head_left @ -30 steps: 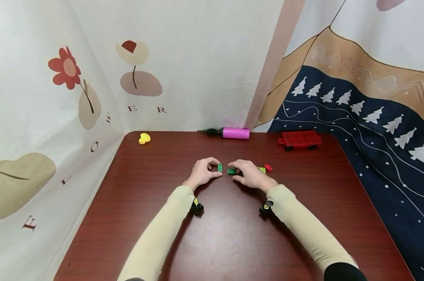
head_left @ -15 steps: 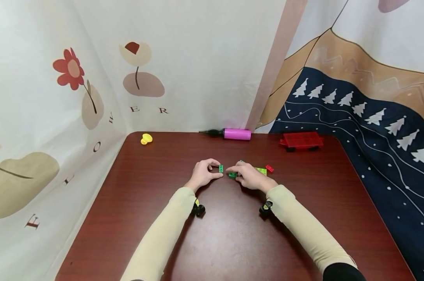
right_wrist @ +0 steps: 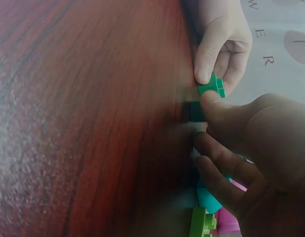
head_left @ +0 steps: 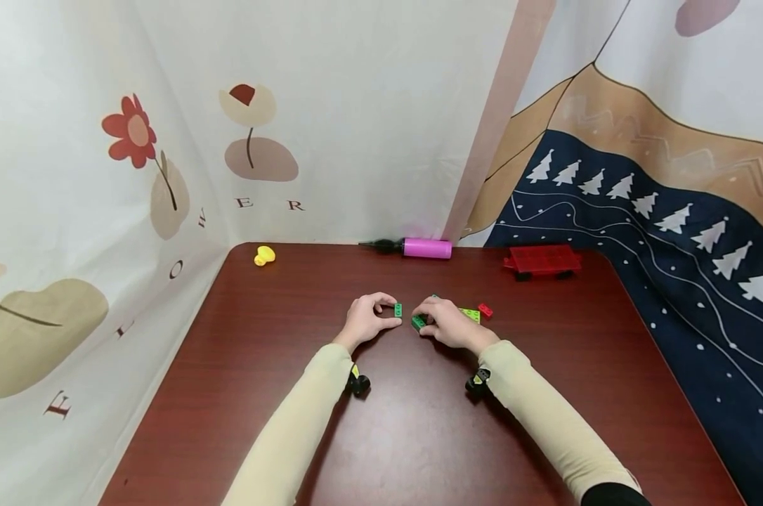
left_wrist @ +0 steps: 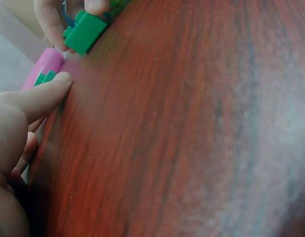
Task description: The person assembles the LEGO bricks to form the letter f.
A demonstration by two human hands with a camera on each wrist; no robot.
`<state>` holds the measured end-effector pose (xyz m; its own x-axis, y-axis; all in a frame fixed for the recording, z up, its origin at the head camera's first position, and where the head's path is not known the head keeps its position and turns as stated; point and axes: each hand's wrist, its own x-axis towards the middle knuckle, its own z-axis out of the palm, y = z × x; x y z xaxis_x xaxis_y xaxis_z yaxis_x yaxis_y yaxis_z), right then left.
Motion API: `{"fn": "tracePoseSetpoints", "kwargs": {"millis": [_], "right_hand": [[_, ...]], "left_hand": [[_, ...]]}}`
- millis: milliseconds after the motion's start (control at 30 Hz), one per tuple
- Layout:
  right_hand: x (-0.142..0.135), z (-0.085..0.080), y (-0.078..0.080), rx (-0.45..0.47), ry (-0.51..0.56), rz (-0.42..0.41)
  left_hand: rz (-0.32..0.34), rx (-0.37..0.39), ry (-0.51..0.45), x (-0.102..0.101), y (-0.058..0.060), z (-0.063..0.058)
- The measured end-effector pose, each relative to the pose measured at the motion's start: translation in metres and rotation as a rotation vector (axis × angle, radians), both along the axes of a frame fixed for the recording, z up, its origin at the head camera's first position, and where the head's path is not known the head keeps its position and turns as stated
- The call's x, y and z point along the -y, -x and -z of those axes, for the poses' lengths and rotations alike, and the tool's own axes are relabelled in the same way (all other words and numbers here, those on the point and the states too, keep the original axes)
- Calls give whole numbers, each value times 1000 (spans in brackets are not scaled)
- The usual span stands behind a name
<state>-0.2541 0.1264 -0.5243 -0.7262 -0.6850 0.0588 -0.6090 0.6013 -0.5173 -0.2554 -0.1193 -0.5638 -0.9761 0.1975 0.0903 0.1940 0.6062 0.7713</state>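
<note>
My left hand (head_left: 365, 320) pinches a small green toy brick (head_left: 398, 310) between thumb and fingers, just above or on the table; I cannot tell which. In the left wrist view, the left thumb hides most of that brick (left_wrist: 45, 78). Close by on the right, my right hand (head_left: 450, 322) grips a second green brick (head_left: 419, 322), which lies at a slant. This brick (left_wrist: 86, 32) shows more plainly in the left wrist view. A small gap separates the two bricks. Behind the right hand's fingers sits a teal piece (right_wrist: 209, 198), mostly hidden in the head view.
Beside the right hand lie a lime-green brick (head_left: 471, 315) and a small red brick (head_left: 485, 310). Along the table's (head_left: 381, 436) back edge stand a yellow toy piece (head_left: 264, 255), a magenta hand pump (head_left: 427, 248) with a black nozzle and a red wheeled toy wagon (head_left: 542, 261).
The right hand has drawn its green brick slightly nearer to me and turned it from crosswise to slanted, with the fingers closing on it. The left hand keeps its brick almost in place.
</note>
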Motion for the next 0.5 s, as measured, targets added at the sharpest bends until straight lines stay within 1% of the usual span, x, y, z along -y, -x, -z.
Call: {"fn": "tracePoseSetpoints", "kwargs": {"millis": [167, 300, 433, 500], "right_hand": [[0, 2, 4, -4, 90, 49], [1, 3, 5, 29, 173, 108], [5, 2, 3, 70, 238, 171], [7, 2, 3, 77, 261, 199]], "left_hand": [[3, -9, -7, 1, 2, 0], [1, -11, -4, 1, 2, 1], [-9, -6, 2, 0, 0, 2], [-14, -3, 4, -1, 0, 2]]}}
